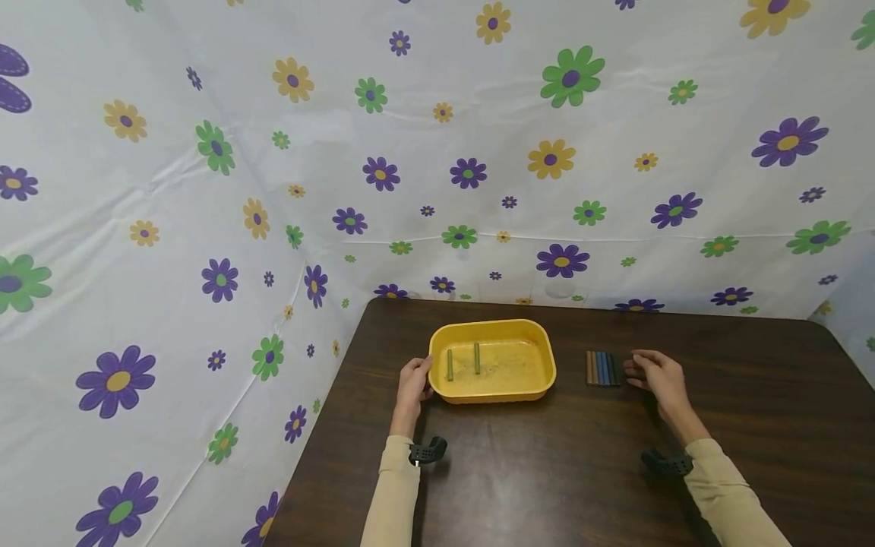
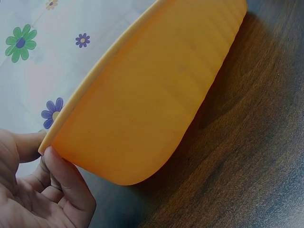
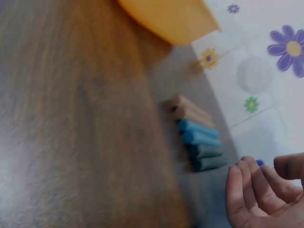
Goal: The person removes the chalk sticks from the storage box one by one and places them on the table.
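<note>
My left hand (image 1: 413,381) pinches the left rim of a yellow plastic tub (image 1: 494,397) between thumb and fingers; the left wrist view shows the grip at a corner of the rim. Two thin olive-green sticks (image 1: 477,358) lie inside the tub, apart from each other, towards its left. To the right of the tub a row of crayon-like sticks (image 1: 602,368) lies side by side: brown, blue and dark green. Just right of the dark green sticks (image 3: 209,164) hovers my right hand (image 1: 658,378), its fingers loosely bent with nothing in them.
Everything stands on a dark brown wooden table (image 1: 513,471). A white flower-print sheet (image 1: 478,220) hangs along the table's back edge and left side. A dark wrist strap mount (image 1: 428,450) sits on each forearm.
</note>
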### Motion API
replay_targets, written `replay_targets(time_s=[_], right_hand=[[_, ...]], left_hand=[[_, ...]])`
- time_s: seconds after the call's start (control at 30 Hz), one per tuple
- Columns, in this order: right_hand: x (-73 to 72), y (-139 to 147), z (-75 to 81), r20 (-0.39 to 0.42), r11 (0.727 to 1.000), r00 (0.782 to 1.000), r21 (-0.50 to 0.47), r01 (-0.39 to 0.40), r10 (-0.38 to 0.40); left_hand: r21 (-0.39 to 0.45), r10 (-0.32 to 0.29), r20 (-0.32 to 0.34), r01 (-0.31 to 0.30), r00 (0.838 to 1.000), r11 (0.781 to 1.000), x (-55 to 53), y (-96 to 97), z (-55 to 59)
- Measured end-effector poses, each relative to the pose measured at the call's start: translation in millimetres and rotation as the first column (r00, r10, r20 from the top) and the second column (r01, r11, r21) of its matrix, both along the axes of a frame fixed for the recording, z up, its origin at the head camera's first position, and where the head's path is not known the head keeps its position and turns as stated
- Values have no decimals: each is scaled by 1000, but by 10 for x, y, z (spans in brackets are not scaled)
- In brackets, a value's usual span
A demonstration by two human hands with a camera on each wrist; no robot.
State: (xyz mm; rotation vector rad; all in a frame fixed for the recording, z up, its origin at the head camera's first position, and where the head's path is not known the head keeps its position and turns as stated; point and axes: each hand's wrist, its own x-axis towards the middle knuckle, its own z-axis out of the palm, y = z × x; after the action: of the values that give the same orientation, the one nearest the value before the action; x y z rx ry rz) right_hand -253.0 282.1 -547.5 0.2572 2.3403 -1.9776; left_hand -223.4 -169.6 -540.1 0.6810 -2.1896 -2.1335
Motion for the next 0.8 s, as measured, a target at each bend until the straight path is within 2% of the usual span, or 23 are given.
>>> replay_targets(time_s=[0.2, 0.37, 0.6, 0.8], right_hand=[[-1, -6, 220, -10, 1000, 1000, -13, 0, 0], [-12, -66, 415, -49, 993, 998, -108, -41, 36], [39, -218, 690, -95, 951, 991, -287, -113, 90], [73, -331, 832, -124, 942, 985, -297, -154, 122]], left_hand=[[16, -1, 3, 1, 1000, 1000, -7, 7, 8], [23, -1, 4, 1, 1000, 1000, -19, -8, 17], [27, -8, 14, 8, 1000, 1000, -22, -27, 19], [13, -13, 10, 12, 1000, 1000, -15, -16, 11]])
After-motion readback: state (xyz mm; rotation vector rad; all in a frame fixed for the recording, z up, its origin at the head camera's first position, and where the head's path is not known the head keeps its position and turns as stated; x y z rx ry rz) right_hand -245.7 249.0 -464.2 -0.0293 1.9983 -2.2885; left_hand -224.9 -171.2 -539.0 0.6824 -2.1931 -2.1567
